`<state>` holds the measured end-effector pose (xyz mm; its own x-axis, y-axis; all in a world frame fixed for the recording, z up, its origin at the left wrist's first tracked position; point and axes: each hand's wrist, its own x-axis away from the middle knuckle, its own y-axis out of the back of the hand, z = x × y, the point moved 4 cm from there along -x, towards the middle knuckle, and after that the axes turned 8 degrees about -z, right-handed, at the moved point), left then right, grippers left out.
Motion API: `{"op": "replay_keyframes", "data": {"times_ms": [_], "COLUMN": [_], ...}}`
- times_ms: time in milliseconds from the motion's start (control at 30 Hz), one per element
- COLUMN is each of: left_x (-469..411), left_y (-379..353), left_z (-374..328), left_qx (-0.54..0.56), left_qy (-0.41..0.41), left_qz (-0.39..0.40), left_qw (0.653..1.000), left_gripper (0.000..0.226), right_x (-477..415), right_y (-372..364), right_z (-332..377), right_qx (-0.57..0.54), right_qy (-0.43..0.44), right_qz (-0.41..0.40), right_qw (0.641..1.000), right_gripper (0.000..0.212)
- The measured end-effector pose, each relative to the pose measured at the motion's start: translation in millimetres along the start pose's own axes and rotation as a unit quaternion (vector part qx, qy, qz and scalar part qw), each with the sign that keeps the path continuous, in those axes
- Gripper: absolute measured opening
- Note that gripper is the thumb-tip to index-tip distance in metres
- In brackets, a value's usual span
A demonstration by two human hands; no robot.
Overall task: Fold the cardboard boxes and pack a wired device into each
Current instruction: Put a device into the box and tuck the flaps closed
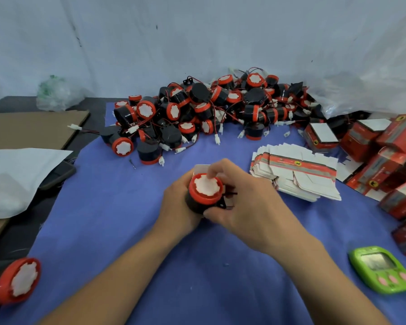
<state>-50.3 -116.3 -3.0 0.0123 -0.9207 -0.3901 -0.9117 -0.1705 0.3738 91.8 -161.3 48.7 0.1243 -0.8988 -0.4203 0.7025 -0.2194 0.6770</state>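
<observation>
Progress: part-way, by my judgement.

Done: closed red boxes [384,146] are stacked along the right edge of the tabletop [131,231], and I take them as packed. No count is possible, since several are cut off by the frame.

Left to do: a large pile of loose devices [197,109] lies at the back with its wires tangled. A fanned stack of flat box blanks [295,177] lies just beside the red boxes. One stray device [17,280] sits at the lower left edge, blurred and partly out of frame.

In hand: one wired device [205,190], red cap and white face up, is held over mid-tabletop.
- Left hand [176,202]: grip curled round the black body from the left.
- Right hand [246,200]: grip closed on the same device, forefinger on the white face, thumb low on the near side.

A white flap [200,167] shows behind the cap. It is likely an open box being loaded.

Hidden or unclear:
- The box body, if there is one, is covered by both hands, so I cannot tell how deep the device sits.
- The device's wire is mostly covered.
- The print on the boxes is unreadable.
- The display of the green timer [382,270] is unreadable.
</observation>
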Motion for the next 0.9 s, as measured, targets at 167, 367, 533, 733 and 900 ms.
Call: {"op": "replay_keyframes", "data": {"times_ms": [167, 367, 533, 733, 900], "left_x": [-7, -7, -6, -5, -3], "left_y": [-9, -7, -7, -11, -11], "left_z": [9, 13, 15, 16, 17], "left_qx": [0.032, 0.205, 0.302, 0.208, 0.129], "left_qy": [0.057, 0.120, 0.165, 0.135, 0.126], "left_qz": [0.056, 0.147, 0.182, 0.125, 0.061], "left_qw": [0.996, 0.960, 0.921, 0.961, 0.982], "left_gripper": [0.045, 0.062, 0.047, 0.044, 0.035], "right_x": [2, 2, 5, 9, 13], "right_y": [8, 4, -7, -4, 23], "right_z": [-23, -21, -14, -18, -52], "right_qx": [0.093, 0.145, 0.183, 0.086, -0.030], "right_qy": [0.046, 0.103, 0.149, 0.108, -0.110], "right_qz": [-0.201, -0.273, -0.201, -0.174, -0.264], "right_qw": [0.974, 0.945, 0.951, 0.975, 0.958], "right_gripper": [0.062, 0.045, 0.021, 0.022, 0.075]}}
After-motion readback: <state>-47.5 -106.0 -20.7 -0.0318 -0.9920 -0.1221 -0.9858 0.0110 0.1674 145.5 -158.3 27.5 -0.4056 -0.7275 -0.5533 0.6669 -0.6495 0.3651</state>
